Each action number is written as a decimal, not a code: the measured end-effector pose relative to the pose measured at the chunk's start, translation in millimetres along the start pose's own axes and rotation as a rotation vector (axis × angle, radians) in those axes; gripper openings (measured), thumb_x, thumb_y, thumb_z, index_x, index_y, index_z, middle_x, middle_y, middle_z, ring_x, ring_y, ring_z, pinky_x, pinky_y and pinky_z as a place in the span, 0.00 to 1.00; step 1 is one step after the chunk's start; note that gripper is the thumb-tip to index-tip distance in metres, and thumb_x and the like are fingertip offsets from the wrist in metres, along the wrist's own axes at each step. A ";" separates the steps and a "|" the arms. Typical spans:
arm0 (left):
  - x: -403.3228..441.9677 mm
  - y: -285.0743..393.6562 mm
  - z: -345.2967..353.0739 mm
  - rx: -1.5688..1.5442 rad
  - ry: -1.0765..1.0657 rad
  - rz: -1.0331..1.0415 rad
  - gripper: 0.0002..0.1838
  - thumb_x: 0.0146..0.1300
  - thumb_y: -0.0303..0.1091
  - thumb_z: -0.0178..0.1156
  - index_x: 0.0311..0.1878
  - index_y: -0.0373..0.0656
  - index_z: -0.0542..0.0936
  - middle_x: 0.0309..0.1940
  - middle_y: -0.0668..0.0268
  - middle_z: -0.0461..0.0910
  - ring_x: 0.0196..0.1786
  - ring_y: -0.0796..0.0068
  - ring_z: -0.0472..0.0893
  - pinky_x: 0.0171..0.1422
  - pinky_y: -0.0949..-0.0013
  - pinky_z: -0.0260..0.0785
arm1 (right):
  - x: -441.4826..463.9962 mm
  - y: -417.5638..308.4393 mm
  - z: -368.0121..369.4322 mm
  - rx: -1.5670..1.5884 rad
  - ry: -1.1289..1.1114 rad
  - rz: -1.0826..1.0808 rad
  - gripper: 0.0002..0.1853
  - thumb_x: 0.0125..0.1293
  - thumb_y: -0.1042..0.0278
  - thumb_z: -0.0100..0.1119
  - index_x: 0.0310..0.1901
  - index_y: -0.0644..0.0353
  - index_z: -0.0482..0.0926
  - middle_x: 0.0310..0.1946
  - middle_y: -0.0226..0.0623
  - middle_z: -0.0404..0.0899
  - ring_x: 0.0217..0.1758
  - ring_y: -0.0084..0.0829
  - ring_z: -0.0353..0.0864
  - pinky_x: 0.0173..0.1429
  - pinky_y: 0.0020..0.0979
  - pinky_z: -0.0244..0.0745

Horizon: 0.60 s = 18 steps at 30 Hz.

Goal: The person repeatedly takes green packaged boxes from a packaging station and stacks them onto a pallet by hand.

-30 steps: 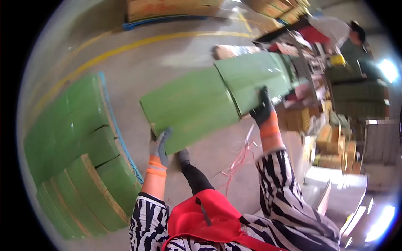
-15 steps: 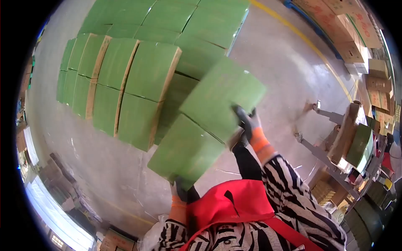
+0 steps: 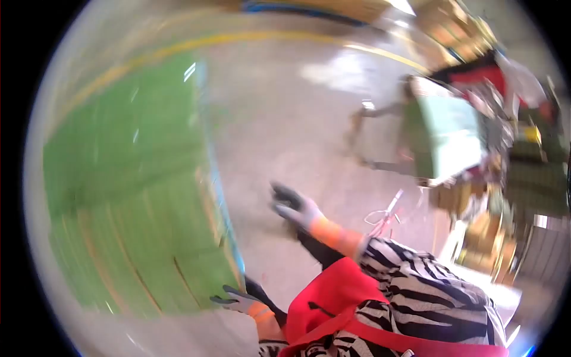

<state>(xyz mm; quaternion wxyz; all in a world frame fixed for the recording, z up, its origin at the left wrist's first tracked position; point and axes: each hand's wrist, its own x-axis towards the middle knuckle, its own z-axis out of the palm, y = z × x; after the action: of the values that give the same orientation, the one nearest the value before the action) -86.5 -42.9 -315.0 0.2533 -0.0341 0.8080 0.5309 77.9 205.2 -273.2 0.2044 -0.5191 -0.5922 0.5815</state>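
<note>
A large stack of green cartons (image 3: 137,238) fills the left side of the view, blurred by motion, with a pale blue edge (image 3: 217,190) along its right side. My left hand (image 3: 239,298), in a grey and black glove, is at the stack's near right corner with its fingers apart. Whether it touches the carton there I cannot tell. Over the bare floor to the right of the stack, my right hand (image 3: 295,206) is held out, its gloved fingers stretched and nothing in them.
A cart (image 3: 380,163) with low forks and a green and white load (image 3: 449,137) stands at the right. Pink and white strapping (image 3: 385,219) lies on the floor. Brown cartons (image 3: 491,232) are piled farther right. A yellow line (image 3: 262,35) crosses the floor behind.
Half a second ago both hands held two green cartons in front of me. Now both have let go. The view has swung right, and the stack appears closer at left.
</note>
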 end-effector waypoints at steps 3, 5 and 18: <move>-37.6 116.6 204.3 -0.089 -0.650 -0.171 0.33 0.70 0.51 0.40 0.72 0.44 0.48 0.71 0.63 0.51 0.71 0.64 0.55 0.73 0.62 0.48 | -65.9 -46.5 -160.4 1.464 0.868 0.634 0.23 0.69 0.65 0.46 0.65 0.49 0.59 0.63 0.37 0.61 0.65 0.43 0.63 0.69 0.50 0.59; -82.8 188.0 368.6 -0.060 -1.034 -0.390 0.42 0.62 0.69 0.38 0.74 0.59 0.43 0.74 0.63 0.42 0.75 0.63 0.42 0.74 0.53 0.40 | -63.6 -15.8 -209.4 1.399 0.619 -0.124 0.25 0.65 0.73 0.44 0.65 0.55 0.59 0.65 0.39 0.59 0.68 0.44 0.58 0.72 0.51 0.52; -183.8 335.1 540.6 0.681 -1.592 -0.710 0.19 0.69 0.49 0.45 0.52 0.47 0.75 0.45 0.68 0.78 0.43 0.74 0.77 0.47 0.70 0.72 | -35.8 -154.7 -229.9 1.954 1.357 -0.527 0.31 0.68 0.45 0.46 0.64 0.59 0.62 0.64 0.38 0.64 0.65 0.38 0.64 0.70 0.43 0.56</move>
<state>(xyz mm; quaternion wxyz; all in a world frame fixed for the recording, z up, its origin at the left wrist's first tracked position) 166.5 536.3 -118.0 0.8757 0.1708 0.4510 0.0241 227.5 317.5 -65.7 0.8888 -0.2092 0.2346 0.3337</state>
